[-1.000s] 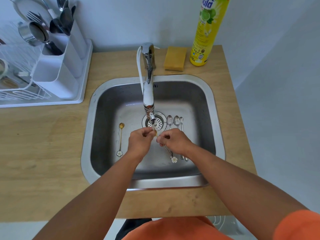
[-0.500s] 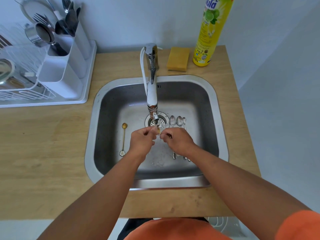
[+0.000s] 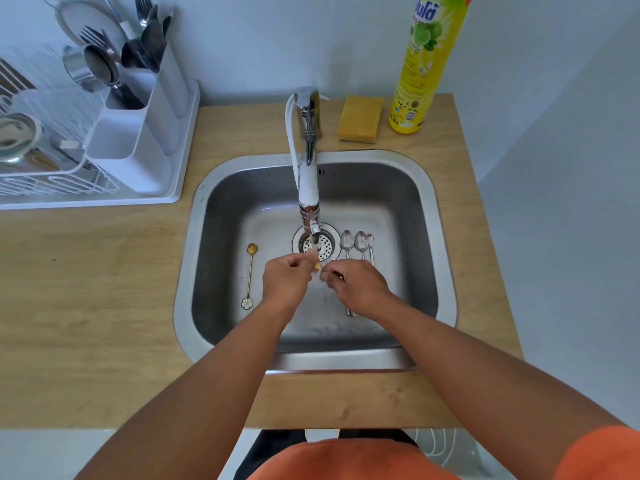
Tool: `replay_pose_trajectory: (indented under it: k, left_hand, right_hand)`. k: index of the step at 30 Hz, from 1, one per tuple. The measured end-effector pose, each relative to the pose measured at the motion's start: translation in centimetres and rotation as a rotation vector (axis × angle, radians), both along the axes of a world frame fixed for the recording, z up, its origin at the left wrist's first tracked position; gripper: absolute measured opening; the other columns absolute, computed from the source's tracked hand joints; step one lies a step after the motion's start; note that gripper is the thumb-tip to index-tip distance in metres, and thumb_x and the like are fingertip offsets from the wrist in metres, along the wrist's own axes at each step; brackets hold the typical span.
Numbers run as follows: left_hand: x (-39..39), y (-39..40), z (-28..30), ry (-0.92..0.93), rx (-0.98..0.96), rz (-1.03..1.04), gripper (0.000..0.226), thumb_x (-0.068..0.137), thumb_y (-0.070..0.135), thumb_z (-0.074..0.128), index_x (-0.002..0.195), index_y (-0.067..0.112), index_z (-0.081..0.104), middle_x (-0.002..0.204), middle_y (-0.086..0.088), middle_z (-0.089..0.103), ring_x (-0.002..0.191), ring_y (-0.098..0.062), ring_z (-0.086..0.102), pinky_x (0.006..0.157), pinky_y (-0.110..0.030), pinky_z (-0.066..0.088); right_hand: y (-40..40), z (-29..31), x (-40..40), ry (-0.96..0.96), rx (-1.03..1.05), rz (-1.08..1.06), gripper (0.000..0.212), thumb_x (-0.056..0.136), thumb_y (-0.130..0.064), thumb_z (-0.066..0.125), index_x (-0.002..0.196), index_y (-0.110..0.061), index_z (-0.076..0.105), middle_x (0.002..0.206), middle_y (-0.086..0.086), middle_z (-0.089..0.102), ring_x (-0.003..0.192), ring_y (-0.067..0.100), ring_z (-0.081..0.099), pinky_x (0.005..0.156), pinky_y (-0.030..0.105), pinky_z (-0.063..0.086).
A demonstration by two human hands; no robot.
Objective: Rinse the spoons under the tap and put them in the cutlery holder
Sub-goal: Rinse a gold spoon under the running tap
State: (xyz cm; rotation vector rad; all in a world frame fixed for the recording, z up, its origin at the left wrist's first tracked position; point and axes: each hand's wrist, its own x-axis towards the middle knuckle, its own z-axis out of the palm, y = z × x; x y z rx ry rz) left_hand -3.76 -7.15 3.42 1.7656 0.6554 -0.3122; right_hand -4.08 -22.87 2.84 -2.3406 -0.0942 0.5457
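Both hands, left (image 3: 285,284) and right (image 3: 358,285), pinch a small gold teaspoon (image 3: 317,266) under the chrome tap (image 3: 308,174).
Light, stiff and likely slippery when wet; best held at its slim handle, above the steel sink (image 3: 398,188).

I see bright, even, soft daylight, source unclear. Shadows faint, soft smudges only inside sink (image 3: 446,244) walls. Glare on tap (image 3: 308,181), streaky highlights down spout; sink floor washed pale near drain. Wide-angle distortion strong: counter (image 3: 104,306) edges bow, detergent bottle (image 3: 426,64) leans, drying rack (image 3: 45,181) stretches at left corner. Centre reasonably sharp; fingertips under water slightly smeared. Corners softer, rack wires blurry. Colours mild, bit hazy.
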Motion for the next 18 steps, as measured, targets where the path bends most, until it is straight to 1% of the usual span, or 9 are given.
replay_pose_trajectory:
  k: [3,6,9,12,13,15,16,18]
  left_hand:
    - [0.49,-0.05,0.53,0.13,-0.139,0.072,0.035,0.092,0.053,0.072,0.086,0.019,0.078,0.071,0.009,0.075,0.072,-0.011,0.067,0.066,-0.032,0.057]
    - [0.72,-0.05,0.98,0.259,-0.285,0.101,0.038,0.093,0.057,0.068,0.091,0.02,0.076,0.076,0.005,0.071,0.073,-0.011,0.066,0.065,-0.031,0.059]
    - [0.64,0.02,0.97,0.305,-0.407,0.081,0.037,0.096,0.057,0.063,0.098,0.026,0.084,0.082,0.004,0.069,0.078,-0.013,0.066,0.065,-0.032,0.059]
    - [0.31,0.41,0.67,0.307,-0.508,0.023,0.036,0.098,0.054,0.06,0.109,0.028,0.083,0.091,0.003,0.068,0.085,-0.015,0.062,0.07,-0.033,0.06]
    - [0.21,0.55,0.55,0.303,-0.521,0.002,0.036,0.096,0.054,0.063,0.111,0.028,0.082,0.095,0.003,0.07,0.088,-0.016,0.062,0.073,-0.034,0.06]
    - [0.01,0.61,0.38,0.29,-0.514,-0.035,0.042,0.082,0.055,0.075,0.114,0.028,0.081,0.105,0.002,0.075,0.091,-0.017,0.064,0.075,-0.034,0.06]
    - [-0.07,0.54,0.31,0.279,-0.497,-0.045,0.047,0.075,0.054,0.08,0.115,0.028,0.08,0.107,0.001,0.077,0.091,-0.017,0.066,0.074,-0.033,0.061]
    - [-0.08,0.27,0.14,0.249,-0.443,-0.035,0.054,0.068,0.05,0.086,0.116,0.027,0.079,0.106,0.0,0.078,0.088,-0.015,0.068,0.071,-0.031,0.061]
  right_hand:
    - [0.0,0.25,0.11,-0.032,-0.037,0.034,0.022,0.101,-0.037,0.055,0.086,-0.026,0.066,0.082,-0.007,0.068,0.077,0.02,0.062,0.067,0.037,0.052]
    - [0.2,0.56,0.22,-0.069,-0.055,0.05,0.021,0.102,-0.034,0.054,0.083,-0.03,0.062,0.086,-0.008,0.066,0.081,0.02,0.061,0.067,0.035,0.049]
    - [0.16,0.66,0.23,-0.069,-0.041,0.05,0.022,0.104,-0.03,0.052,0.086,-0.026,0.064,0.087,-0.004,0.066,0.082,0.023,0.061,0.069,0.037,0.051]
    - [-0.22,0.56,0.15,-0.029,0.004,0.029,0.025,0.104,-0.03,0.052,0.083,-0.023,0.063,0.083,-0.004,0.067,0.077,0.022,0.062,0.07,0.039,0.052]
    - [-0.32,0.52,0.15,-0.02,0.011,0.022,0.025,0.104,-0.03,0.051,0.082,-0.024,0.062,0.083,-0.004,0.068,0.076,0.021,0.062,0.069,0.039,0.052]
    - [-0.5,0.51,0.11,-0.011,0.018,0.008,0.025,0.104,-0.03,0.051,0.082,-0.027,0.063,0.084,-0.005,0.069,0.075,0.019,0.062,0.069,0.037,0.052]
    - [-0.55,0.53,0.13,-0.01,0.016,0.004,0.025,0.104,-0.03,0.051,0.083,-0.029,0.064,0.086,-0.006,0.07,0.077,0.019,0.063,0.07,0.036,0.052]
    - [-0.62,0.56,0.15,-0.006,0.013,-0.002,0.024,0.104,-0.031,0.051,0.088,-0.028,0.069,0.091,-0.007,0.073,0.082,0.019,0.065,0.072,0.035,0.054]
